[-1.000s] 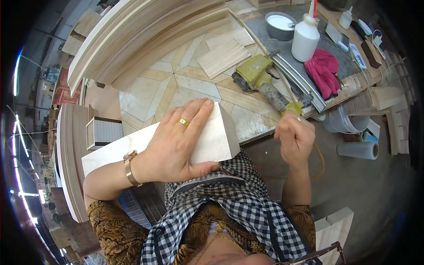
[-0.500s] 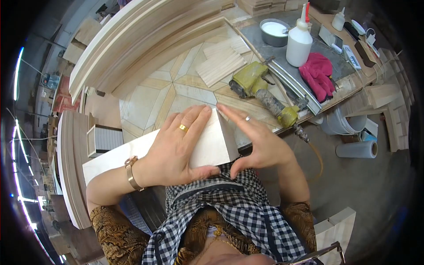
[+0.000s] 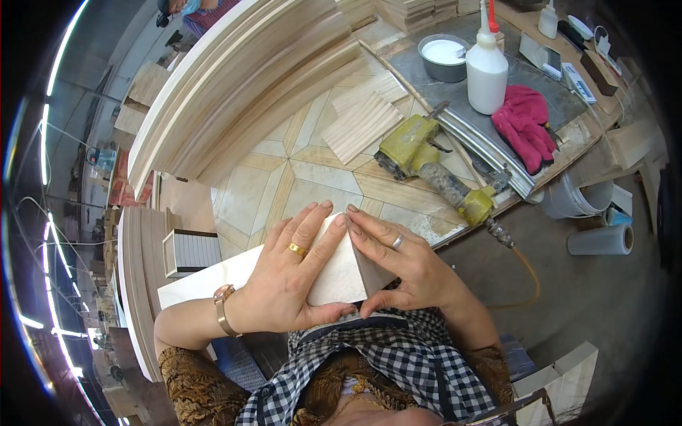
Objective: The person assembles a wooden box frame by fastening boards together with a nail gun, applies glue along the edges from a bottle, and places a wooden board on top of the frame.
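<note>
A long pale wooden board [image 3: 206, 278] lies across in front of my body, with a short end piece [image 3: 371, 271] meeting it at a corner. My left hand [image 3: 288, 273] spans the board's top near that corner, its fingertips at the far edge and its thumb at the near edge. On the end piece, my right hand [image 3: 401, 266] grips from the right, fingers at the far corner and thumb at the near one. Fingertips of both hands almost meet at the far corner. Whether the two pieces are joined is hidden.
Beyond my hands, a patterned tabletop [image 3: 305, 177] bears a green nail gun [image 3: 412, 145], thin wood pieces [image 3: 362, 128], a glue bottle [image 3: 487, 78], a bowl of white paste [image 3: 444, 53] and pink gloves [image 3: 526, 124]. Curved wooden parts [image 3: 234, 85] stand at left. An air hose [image 3: 533, 273] hangs right.
My right hand has closed in from beside the end piece and now presses against it. The view has shifted, and a person at the upper left shows more.
</note>
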Demonstrator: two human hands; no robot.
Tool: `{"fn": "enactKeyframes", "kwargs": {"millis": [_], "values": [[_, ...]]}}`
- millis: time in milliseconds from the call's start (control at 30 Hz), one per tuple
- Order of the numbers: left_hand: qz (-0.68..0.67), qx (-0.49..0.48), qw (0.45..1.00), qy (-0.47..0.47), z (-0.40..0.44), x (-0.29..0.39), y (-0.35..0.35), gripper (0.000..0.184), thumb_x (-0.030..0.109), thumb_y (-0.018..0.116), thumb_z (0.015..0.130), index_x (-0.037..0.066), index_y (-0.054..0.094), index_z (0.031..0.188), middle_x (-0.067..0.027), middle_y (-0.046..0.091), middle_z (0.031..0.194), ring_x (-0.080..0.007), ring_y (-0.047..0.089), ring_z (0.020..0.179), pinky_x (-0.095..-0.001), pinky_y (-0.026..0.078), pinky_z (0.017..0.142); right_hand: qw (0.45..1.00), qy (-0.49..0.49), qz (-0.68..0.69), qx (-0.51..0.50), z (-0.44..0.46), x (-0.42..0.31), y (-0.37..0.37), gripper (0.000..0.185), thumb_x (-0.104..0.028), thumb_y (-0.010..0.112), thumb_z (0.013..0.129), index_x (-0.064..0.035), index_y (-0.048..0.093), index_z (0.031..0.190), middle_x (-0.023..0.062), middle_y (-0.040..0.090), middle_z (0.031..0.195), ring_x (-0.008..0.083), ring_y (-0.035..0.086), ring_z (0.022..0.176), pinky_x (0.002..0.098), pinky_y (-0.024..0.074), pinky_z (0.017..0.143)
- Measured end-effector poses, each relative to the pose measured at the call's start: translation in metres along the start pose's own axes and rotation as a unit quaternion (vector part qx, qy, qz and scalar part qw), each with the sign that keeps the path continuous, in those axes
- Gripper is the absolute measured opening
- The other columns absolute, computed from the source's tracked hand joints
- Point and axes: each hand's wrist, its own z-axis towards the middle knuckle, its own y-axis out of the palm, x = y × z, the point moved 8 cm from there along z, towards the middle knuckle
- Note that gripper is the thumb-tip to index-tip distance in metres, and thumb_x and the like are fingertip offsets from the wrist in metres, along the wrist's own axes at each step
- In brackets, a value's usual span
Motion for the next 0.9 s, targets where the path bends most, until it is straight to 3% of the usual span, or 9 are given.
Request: {"fn": "enactKeyframes", "kwargs": {"millis": [900], "values": [[0.024, -0.006, 1.0, 0.012, -0.0054, -0.0043, 0.0039, 0.097, 0.064, 0.053, 0.075, -0.005, 0.025, 0.138, -0.0301, 0.028, 0.136, -0.0452, 0.036, 0.12, -0.0495, 0.029, 0.099, 0.999, 0.009, 0.041, -0.004, -0.0008, 0.0007, 0.0087, 0.087, -0.052, 0.066, 0.07, 0.0096, 0.041, 0.127, 0.0286, 0.038, 0.133, 0.0412, 0.04, 0.122, 0.0445, 0.0345, 0.1]]}}
